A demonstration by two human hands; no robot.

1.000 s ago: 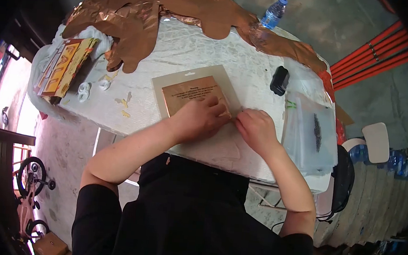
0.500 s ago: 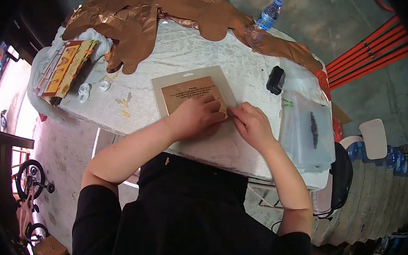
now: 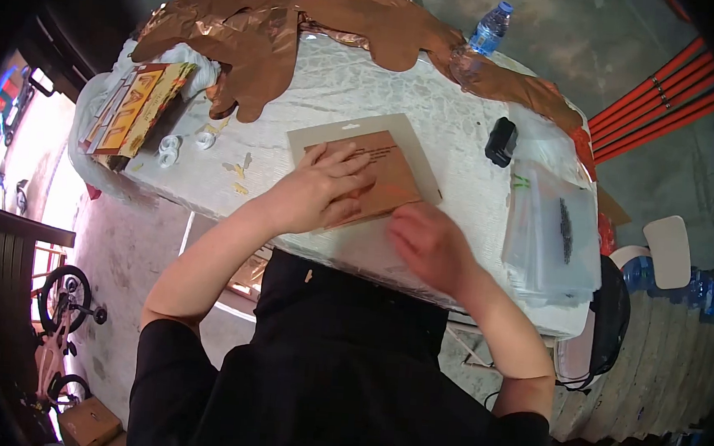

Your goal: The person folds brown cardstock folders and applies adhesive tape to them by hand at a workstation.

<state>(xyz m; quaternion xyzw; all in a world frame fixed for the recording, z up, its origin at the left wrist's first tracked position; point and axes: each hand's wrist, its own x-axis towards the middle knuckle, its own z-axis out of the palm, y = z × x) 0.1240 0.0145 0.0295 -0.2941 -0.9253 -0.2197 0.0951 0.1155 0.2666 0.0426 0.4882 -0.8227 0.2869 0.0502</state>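
Observation:
A flat copper-brown packet (image 3: 392, 175) with small dark print lies on a grey card (image 3: 418, 140) with a hanging slot at its top. My left hand (image 3: 326, 189) rests on the packet's left part, fingers spread and pressed flat. Beside the packet's lower right corner is my right hand (image 3: 424, 238), fingers curled and blurred by motion; whether anything is in them is hidden. Clear plastic sleeves (image 3: 544, 238) are stacked to the right, with a black object (image 3: 501, 142) above them.
Brown foil sheeting (image 3: 381, 24) drapes over the far edge of the white-covered table (image 3: 326, 86). A water bottle (image 3: 491, 28) stands there. Printed boxes (image 3: 135, 109) and small white rolls (image 3: 168, 151) are at the left. Orange poles (image 3: 660, 100) lean beyond the right side.
My left hand has opened flat and moved left on the packet. My right hand has come away from the packet's edge and curled. The whole view has shifted slightly.

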